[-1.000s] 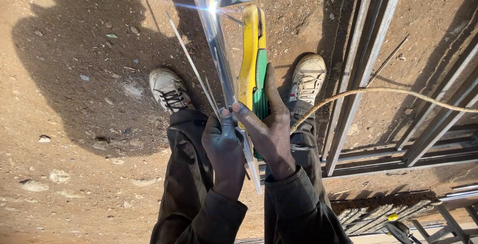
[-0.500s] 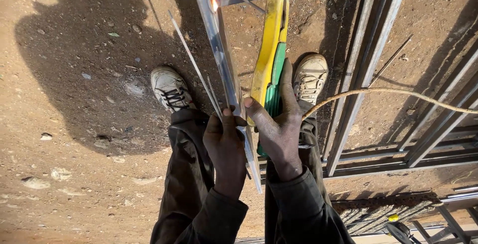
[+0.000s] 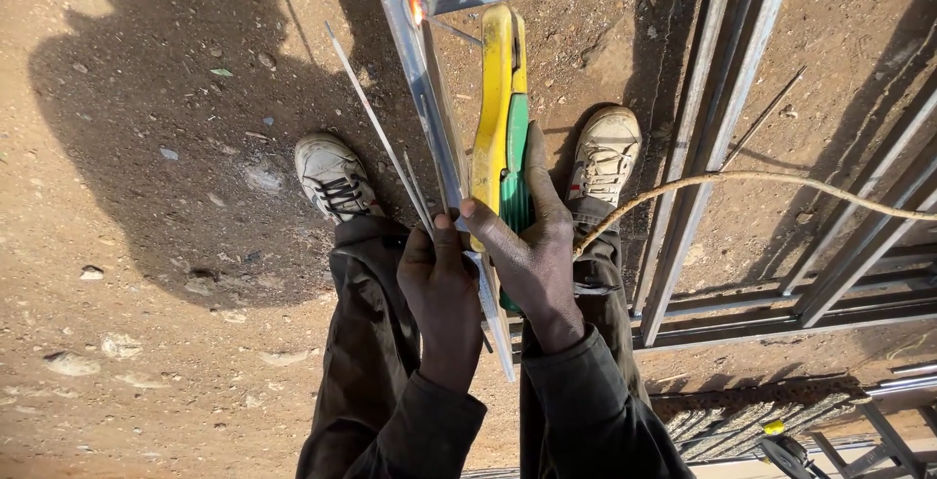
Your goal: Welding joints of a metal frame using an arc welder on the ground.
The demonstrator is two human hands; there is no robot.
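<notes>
Fingers of the right hand (image 3: 532, 245) wrapped tight round a yellow-green tool (image 3: 500, 137) beside the metal bar (image 3: 429, 118); the left hand (image 3: 441, 289) pinched thin rods (image 3: 376, 127) against it.

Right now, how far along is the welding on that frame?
Frame bars already stand assembled. In hand: right hand holds the yellow-green electrode holder, left hand steadies spare rods, and the joint glows. How much seam remains is unclear.
</notes>
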